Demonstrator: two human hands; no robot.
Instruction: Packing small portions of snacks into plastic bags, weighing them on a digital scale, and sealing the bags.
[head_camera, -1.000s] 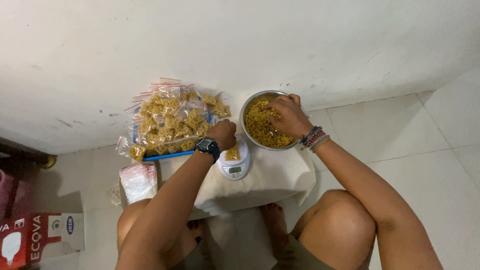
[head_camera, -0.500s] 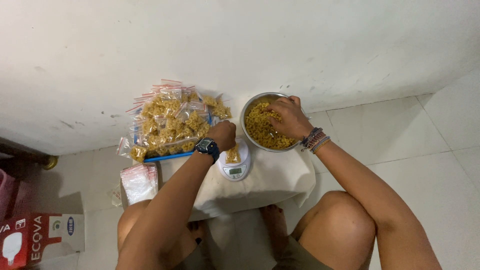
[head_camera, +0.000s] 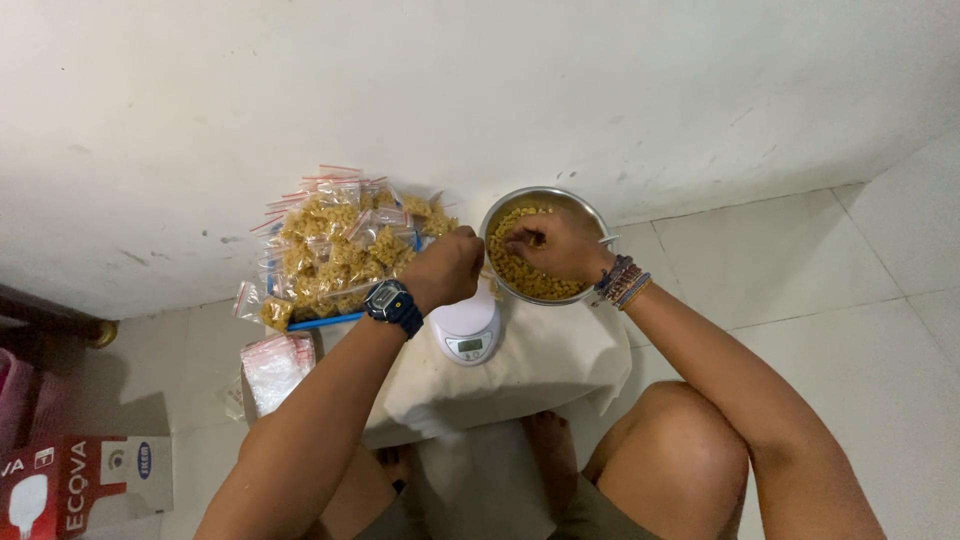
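A steel bowl (head_camera: 598, 218) of yellow pasta pieces (head_camera: 520, 272) stands on a white cloth-covered stand (head_camera: 540, 360) against the wall. My right hand (head_camera: 558, 247) reaches into the bowl, fingertips curled down into the pasta. My left hand (head_camera: 448, 266), with a dark wristwatch, is closed in a fist at the bowl's left rim, above the far edge of a small white digital scale (head_camera: 468, 331). The scale's top is bare. The small bag that my left hand holds is almost wholly hidden under it.
A heap of small zip bags filled with pasta (head_camera: 335, 245) lies on a blue tray (head_camera: 320, 321) at left. A stack of empty zip bags (head_camera: 272, 366) sits below it. A red and white cardboard box (head_camera: 70, 485) is at bottom left. My knees are below the stand.
My left hand has lifted off the scale and moved up and right to the bowl's rim, taking the small pasta bag with it. My right hand has shifted a little left inside the bowl.
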